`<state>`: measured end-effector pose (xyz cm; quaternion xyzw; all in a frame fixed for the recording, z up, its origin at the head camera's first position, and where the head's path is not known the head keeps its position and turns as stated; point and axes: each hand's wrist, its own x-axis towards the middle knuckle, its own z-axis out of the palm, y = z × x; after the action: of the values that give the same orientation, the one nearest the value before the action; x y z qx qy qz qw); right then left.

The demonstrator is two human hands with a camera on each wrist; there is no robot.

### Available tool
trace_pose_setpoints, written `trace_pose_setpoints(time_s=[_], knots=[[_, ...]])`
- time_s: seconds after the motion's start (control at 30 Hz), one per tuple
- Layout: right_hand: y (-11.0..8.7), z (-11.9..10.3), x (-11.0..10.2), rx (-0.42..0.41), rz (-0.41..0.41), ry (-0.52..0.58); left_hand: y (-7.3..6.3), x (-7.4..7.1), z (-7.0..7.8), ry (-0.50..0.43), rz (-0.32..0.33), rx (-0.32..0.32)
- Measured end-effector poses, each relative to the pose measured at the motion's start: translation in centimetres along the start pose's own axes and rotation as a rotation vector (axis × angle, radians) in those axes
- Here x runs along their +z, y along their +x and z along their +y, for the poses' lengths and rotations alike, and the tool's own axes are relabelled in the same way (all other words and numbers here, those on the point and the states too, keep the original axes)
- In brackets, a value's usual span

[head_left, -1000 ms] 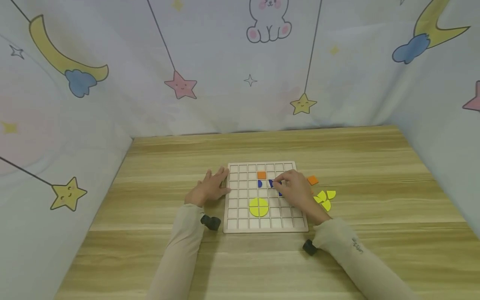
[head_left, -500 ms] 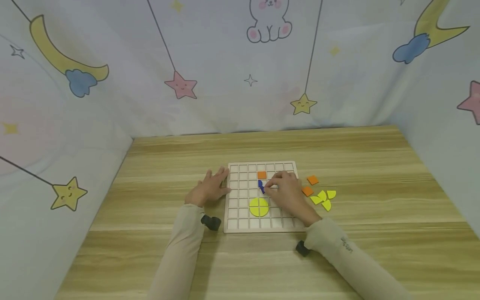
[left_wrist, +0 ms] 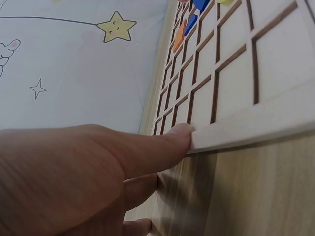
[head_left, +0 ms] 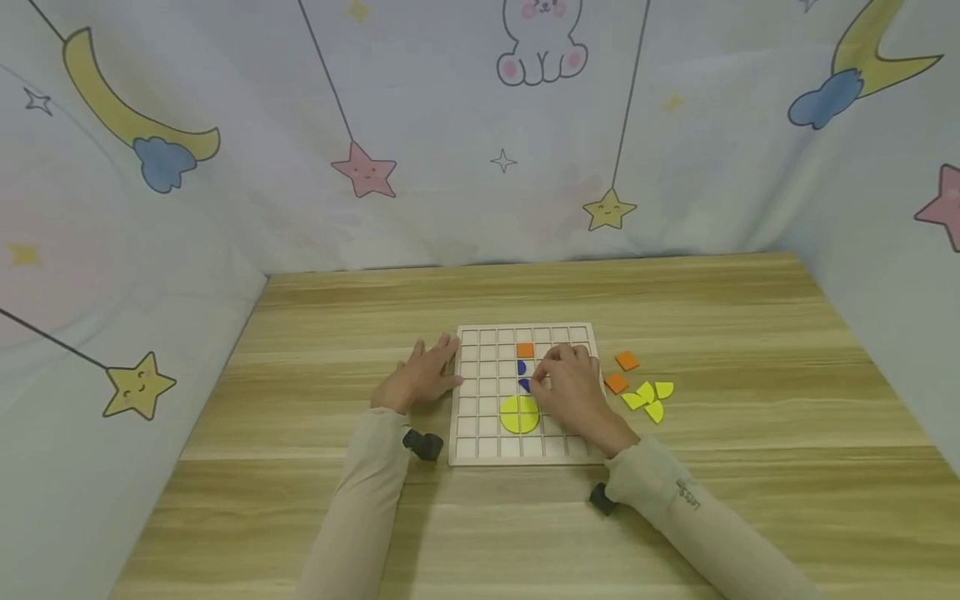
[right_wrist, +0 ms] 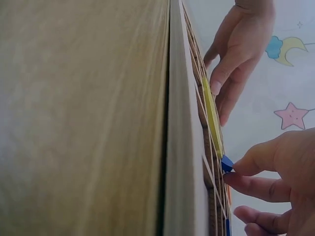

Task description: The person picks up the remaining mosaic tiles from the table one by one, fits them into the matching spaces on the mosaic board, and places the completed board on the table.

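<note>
A pale wooden grid board (head_left: 475, 422) lies on the table. My left hand (head_left: 420, 375) rests at its left side, thumb on the rim and fingers spread, as the left wrist view also shows. Over the board's middle, my right hand (head_left: 576, 393) pinches a small blue tile (right_wrist: 227, 163) between thumb and index finger. That tile's edge is at a cell just above the yellow disc (head_left: 519, 414), which is made of several quarter-circle tiles. Above it sit a blue rounded tile (head_left: 521, 367) and an orange square (head_left: 525, 350). My right hand hides some cells beneath it.
On the table right of the board lie two loose orange squares (head_left: 626, 361) and several yellow quarter-circle tiles (head_left: 663, 389). A printed cloth (head_left: 450, 225) with stars and moons hangs behind the table and along its sides.
My right hand has moved left across the board with the blue tile, then lowered it to the cell above the yellow disc, turning it slightly. The left hand has stayed put.
</note>
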<state>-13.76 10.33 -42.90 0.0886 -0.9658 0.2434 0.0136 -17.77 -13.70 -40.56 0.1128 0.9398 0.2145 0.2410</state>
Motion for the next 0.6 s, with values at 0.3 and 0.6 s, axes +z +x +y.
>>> trace_pose_setpoints(time_s=[0.3, 0.6], knots=[[-0.16, -0.11, 0.02, -0.070, 0.047, -0.045, -0.07, 0.09, 0.01, -0.006, -0.006, -0.005], [-0.03, -0.14, 0.20, -0.078, 0.066, -0.089, -0.13, 0.05, 0.11, -0.006, 0.000, -0.006]])
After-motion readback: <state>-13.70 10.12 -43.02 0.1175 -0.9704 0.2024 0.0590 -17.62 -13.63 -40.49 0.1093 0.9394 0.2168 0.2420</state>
